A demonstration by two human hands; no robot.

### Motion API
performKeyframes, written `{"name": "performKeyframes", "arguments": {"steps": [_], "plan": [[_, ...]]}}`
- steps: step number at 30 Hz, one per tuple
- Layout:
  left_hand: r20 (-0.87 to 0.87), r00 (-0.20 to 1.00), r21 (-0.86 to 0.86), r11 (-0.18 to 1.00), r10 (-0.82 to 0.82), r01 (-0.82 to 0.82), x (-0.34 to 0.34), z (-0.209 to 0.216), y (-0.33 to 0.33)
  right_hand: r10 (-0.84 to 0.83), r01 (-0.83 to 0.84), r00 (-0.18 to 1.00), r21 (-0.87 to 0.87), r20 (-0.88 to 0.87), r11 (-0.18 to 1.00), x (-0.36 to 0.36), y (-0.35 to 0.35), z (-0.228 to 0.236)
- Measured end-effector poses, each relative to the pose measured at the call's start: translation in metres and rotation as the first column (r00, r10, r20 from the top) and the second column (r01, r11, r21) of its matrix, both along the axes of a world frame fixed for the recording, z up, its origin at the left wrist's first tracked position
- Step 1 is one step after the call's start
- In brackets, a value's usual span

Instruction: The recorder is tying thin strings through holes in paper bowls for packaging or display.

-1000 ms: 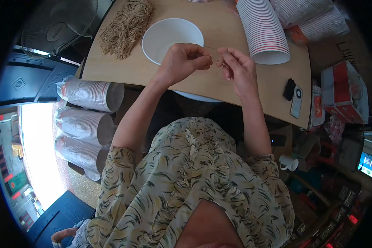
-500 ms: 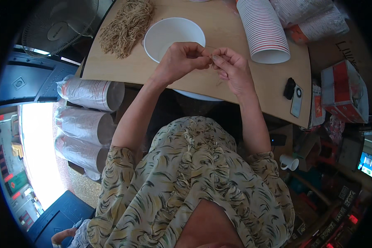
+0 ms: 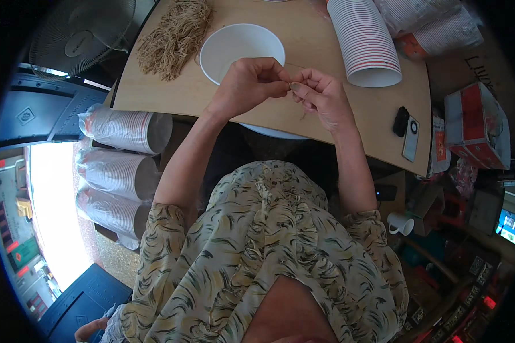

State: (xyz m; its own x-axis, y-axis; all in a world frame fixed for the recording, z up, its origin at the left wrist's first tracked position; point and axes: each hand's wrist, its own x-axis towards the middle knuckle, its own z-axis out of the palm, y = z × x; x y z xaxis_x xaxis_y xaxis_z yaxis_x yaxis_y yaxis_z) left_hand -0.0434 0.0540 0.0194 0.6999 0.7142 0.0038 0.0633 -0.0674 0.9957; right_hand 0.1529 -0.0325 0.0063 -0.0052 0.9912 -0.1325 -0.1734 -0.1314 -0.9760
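My left hand (image 3: pixel 250 86) and my right hand (image 3: pixel 321 96) meet fingertip to fingertip above the near part of the table, both closed in a pinch. Between them is a thin tan strand (image 3: pixel 303 114); a loose bit of it dangles below my right hand, and the pinched part is mostly hidden by my fingers. Just beyond my left hand stands a round white tub (image 3: pixel 226 48), its near rim partly covered by that hand. To the tub's left lies a heap of tangled tan strands (image 3: pixel 171 43).
A long stack of white paper tubs with red stripes (image 3: pixel 367 46) lies at the table's right, with wrapped stacks (image 3: pixel 435 28) behind. A phone (image 3: pixel 411 140) and a black case (image 3: pixel 401 122) lie near the right edge. More wrapped tubs (image 3: pixel 120 128) lie left, below a fan (image 3: pixel 77 43).
My two hands stay together in nearly the same place. The right fingers have shifted slightly, with the thumb now closer to the left fingertips.
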Motion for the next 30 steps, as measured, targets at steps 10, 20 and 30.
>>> {"name": "performKeyframes", "arguments": {"steps": [10, 20, 30], "plan": [[0.138, 0.99, -0.055, 0.998, 0.01, -0.002, 0.002, -0.003, 0.0, -0.102, 0.064, 0.927, -0.116, -0.361, 0.991, -0.007, -0.002, -0.008], [0.086, 0.996, -0.048, 0.999, -0.014, 0.018, 0.0, -0.002, 0.002, -0.143, 0.143, 0.99, 0.045, 0.002, 0.989, -0.015, 0.0, 0.001], [0.097, 0.995, 0.025, 1.0, 0.006, -0.009, 0.002, -0.007, 0.001, -0.206, 0.184, 0.946, -0.109, -0.252, 0.977, -0.006, -0.001, -0.011]]}}
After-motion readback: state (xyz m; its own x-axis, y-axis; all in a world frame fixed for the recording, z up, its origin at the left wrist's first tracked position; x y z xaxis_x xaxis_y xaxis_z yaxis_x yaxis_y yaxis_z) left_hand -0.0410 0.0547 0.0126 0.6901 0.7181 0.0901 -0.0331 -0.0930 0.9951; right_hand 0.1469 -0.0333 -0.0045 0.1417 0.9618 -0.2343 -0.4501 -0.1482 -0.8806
